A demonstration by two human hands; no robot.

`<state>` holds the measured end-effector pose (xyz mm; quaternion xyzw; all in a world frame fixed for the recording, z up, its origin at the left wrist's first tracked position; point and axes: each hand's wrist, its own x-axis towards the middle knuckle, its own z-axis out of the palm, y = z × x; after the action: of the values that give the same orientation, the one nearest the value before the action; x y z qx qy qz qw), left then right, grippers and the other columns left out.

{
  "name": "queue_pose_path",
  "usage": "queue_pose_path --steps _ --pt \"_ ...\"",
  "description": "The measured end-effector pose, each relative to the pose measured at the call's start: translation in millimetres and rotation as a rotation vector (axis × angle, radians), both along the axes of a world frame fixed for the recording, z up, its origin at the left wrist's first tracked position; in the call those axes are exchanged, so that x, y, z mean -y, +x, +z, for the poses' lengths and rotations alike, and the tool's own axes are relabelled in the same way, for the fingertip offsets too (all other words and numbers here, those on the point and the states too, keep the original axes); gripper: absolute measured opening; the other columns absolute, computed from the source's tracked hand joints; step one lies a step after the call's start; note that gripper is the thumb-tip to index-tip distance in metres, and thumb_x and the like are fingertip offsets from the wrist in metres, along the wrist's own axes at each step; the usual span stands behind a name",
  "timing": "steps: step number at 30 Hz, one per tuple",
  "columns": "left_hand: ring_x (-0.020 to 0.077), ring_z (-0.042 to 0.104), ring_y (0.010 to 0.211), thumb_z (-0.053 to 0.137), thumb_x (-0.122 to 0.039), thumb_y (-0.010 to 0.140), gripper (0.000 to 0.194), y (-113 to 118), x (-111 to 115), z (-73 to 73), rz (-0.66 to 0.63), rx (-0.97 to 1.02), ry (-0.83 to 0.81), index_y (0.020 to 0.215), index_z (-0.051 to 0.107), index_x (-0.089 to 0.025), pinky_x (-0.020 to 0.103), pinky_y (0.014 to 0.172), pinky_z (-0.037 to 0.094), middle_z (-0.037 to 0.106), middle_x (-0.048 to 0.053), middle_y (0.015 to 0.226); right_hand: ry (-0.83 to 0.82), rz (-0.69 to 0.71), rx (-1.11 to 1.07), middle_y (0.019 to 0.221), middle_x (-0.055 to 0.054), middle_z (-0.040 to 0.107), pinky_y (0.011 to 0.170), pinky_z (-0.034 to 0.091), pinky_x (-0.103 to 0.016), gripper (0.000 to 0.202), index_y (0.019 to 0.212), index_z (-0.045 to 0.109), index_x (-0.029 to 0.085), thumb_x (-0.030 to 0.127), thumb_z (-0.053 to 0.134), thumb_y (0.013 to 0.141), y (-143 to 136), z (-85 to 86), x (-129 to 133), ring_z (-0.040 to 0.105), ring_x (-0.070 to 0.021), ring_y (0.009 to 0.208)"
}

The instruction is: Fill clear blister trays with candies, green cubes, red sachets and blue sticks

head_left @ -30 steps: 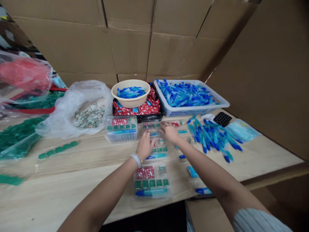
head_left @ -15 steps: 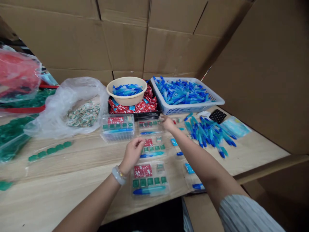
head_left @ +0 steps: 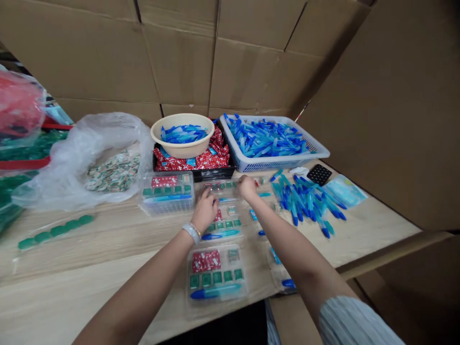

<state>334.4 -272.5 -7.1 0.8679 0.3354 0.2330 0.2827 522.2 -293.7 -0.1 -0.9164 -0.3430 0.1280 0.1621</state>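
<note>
A clear plastic tray [head_left: 229, 192] lies in the back row, with green squares and a blue pen in it. At its left end my left hand [head_left: 205, 210] has its fingers bent over the edge. My right hand [head_left: 247, 188] is closed at its right end, the fingertips partly hidden. Just in front is another filled tray [head_left: 221, 234], partly under my left hand. Nearest to me sits a tray [head_left: 217, 275] with a red packet, a row of green squares, a small patterned piece and a blue pen. Further trays [head_left: 275, 270] lie partly under my right forearm.
Stacked filled trays [head_left: 166, 206] stand left of my left hand. Behind are a cream bowl [head_left: 185, 150] of blue pens, a black crate [head_left: 212, 172] of red packets and a white basket [head_left: 276, 163] of pens. Loose pens [head_left: 305, 199] lie right; a plastic bag [head_left: 118, 129] sits left.
My left hand has moved away from me to the back tray's left end. My right hand's fingers have curled in at its right end. The view has shifted slightly.
</note>
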Motion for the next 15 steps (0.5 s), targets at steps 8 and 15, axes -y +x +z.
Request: queue_pose_path --steps 8,15 --pt "0.0220 0.035 0.122 0.041 -0.016 0.079 0.016 -10 7 -0.5 -0.012 0.018 -0.070 0.078 0.057 -0.014 0.037 0.101 0.032 0.043 0.014 0.124 -0.149 0.079 0.016 0.091 -0.013 0.065 0.069 0.044 -0.028 0.022 0.086 0.063 0.014 0.017 0.055 0.066 0 13.5 2 0.060 -0.0221 0.086" --pt "0.0253 0.037 0.120 0.041 -0.015 0.078 0.016 -13 9 9.5 -0.033 -0.053 -0.057 0.075 0.057 -0.013 0.043 0.099 0.031 0.051 0.015 0.114 -0.135 0.106 0.027 0.090 -0.013 0.065 0.068 0.043 -0.025 0.022 0.085 0.064 0.013 0.015 0.054 0.066 -6 22.4 6 0.060 -0.0206 0.085"
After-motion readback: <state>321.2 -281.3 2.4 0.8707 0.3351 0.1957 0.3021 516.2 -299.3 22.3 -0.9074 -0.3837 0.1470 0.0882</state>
